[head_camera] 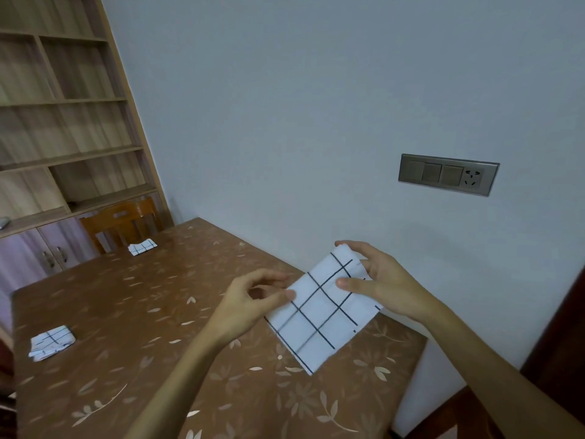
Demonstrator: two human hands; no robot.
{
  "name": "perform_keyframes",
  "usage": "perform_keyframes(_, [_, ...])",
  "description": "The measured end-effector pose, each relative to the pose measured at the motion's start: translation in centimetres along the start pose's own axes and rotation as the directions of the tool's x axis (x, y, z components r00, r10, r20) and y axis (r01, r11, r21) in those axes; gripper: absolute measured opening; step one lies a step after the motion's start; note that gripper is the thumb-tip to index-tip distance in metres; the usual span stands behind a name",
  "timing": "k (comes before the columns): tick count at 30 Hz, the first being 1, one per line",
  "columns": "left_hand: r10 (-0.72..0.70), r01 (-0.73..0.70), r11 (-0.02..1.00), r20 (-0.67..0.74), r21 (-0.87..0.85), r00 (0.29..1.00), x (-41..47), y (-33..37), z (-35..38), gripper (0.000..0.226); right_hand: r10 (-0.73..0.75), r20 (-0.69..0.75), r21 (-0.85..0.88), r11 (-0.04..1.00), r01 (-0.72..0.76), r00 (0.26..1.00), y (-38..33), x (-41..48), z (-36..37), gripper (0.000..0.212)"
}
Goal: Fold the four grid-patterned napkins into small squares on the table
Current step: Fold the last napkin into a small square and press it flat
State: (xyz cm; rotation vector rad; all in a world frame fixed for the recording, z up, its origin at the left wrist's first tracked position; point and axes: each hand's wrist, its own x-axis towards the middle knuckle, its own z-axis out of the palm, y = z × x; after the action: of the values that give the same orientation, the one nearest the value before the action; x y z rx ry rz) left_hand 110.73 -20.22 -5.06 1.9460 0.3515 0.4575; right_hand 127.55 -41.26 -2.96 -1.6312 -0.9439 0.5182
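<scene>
A white napkin with a dark grid [319, 315] is held up above the right part of the brown leaf-patterned table [133, 312], folded into a rectangle. My left hand [253, 302] pinches its left edge. My right hand [376, 280] grips its upper right corner and edge. A small folded grid napkin [52, 342] lies near the table's left edge. Another folded one [142, 247] sits at the far edge by the chair.
A wooden chair [120, 226] stands behind the table's far side. Wooden shelves with cabinets [63, 122] fill the left. A pale wall with a switch and socket panel [448, 174] runs along the table's right side.
</scene>
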Motion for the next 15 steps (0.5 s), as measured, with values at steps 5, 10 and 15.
perform_keyframes(5, [0.018, 0.011, 0.991, 0.217, -0.132, 0.976, -0.6, 1.2, 2.0, 0.020, -0.072, 0.110, -0.133, 0.987, 0.087, 0.991, -1.5, 0.1, 1.2, 0.054])
perform_keyframes(10, [0.011, -0.017, 0.967, -0.027, -0.255, 1.000, -0.5, 1.1, 3.6, 0.017, -0.059, -0.200, 0.151, 0.984, 0.090, 0.978, -0.8, 0.5, 2.2, 0.042])
perform_keyframes(15, [0.018, -0.067, 0.951, -0.162, -0.303, 0.987, -0.3, 1.4, 4.8, 0.016, 0.109, -0.205, 0.369, 0.929, -0.027, 0.973, 1.1, 0.4, 4.2, 0.048])
